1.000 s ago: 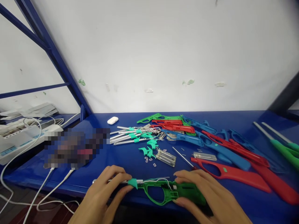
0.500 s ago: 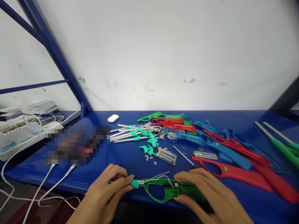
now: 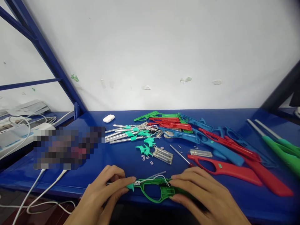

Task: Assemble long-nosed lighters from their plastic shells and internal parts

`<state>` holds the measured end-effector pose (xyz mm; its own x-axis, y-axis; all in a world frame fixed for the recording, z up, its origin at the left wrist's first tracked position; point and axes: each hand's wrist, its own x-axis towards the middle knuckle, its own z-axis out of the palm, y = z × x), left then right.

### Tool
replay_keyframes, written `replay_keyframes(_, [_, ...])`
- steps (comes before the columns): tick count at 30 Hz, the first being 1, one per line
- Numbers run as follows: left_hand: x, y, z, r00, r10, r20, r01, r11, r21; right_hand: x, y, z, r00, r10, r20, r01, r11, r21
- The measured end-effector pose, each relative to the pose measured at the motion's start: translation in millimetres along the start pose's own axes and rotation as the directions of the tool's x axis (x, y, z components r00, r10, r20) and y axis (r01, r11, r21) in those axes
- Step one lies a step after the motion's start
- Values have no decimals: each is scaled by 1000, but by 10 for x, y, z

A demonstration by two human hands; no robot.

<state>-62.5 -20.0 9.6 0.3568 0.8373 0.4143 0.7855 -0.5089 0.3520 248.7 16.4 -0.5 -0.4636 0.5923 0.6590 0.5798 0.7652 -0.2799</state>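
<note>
A green lighter shell half (image 3: 166, 191), open side up, lies between my hands near the table's front edge. My right hand (image 3: 199, 190) grips its handle end, fingertips by the white wire (image 3: 154, 178). Pinched in my left hand (image 3: 106, 187) is the metal lighter tube (image 3: 137, 183), its end meeting the front of the shell. A teal trigger (image 3: 130, 187) pokes out under my left fingertips. Above the shell a thin clear tube (image 3: 159, 173) sticks out. My right fingers hide the wire's end and most of the handle.
Beyond my hands lie metal tubes with teal triggers (image 3: 124, 133), loose teal triggers (image 3: 146, 148), clear fuel tanks (image 3: 163, 155) and a screwdriver (image 3: 180, 154). Red shells (image 3: 234, 172), blue shells (image 3: 225, 150) and green lighters (image 3: 278, 148) fill the right. A white earbud case (image 3: 108, 118) sits at the back left.
The whole view has shifted slightly. My right fingertips now cover the wire's end. The teal piece has turned, its tip pointing downward below my left fingers.
</note>
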Motion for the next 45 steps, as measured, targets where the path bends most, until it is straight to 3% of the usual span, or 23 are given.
replay_keyframes(6, [8,90,-19,1000,-29,-2,29,999,37,-39,-16,8,999,38,31,-39,998,52])
replay_keyframes(11, [142,166,90,993,-49,-108,54,997,51,25,-30,-22,995,67,78,-73,994,78])
replay_keyframes(16, [365,290,197,1000,-2,23,3,999,-32,72,-40,-20,986,90,143,-97,995,39])
replay_keyframes(19, [419,319,250,997,-40,69,48,992,-119,98,-50,14,981,120,150,-128,991,45])
replay_keyframes(29, [434,348,284,991,-113,69,124,974,-191,137,-53,101,975,157,156,-167,985,53])
replay_keyframes(45, [436,336,315,999,-41,-3,40,973,-228,120,-23,112,976,178,122,-196,967,161])
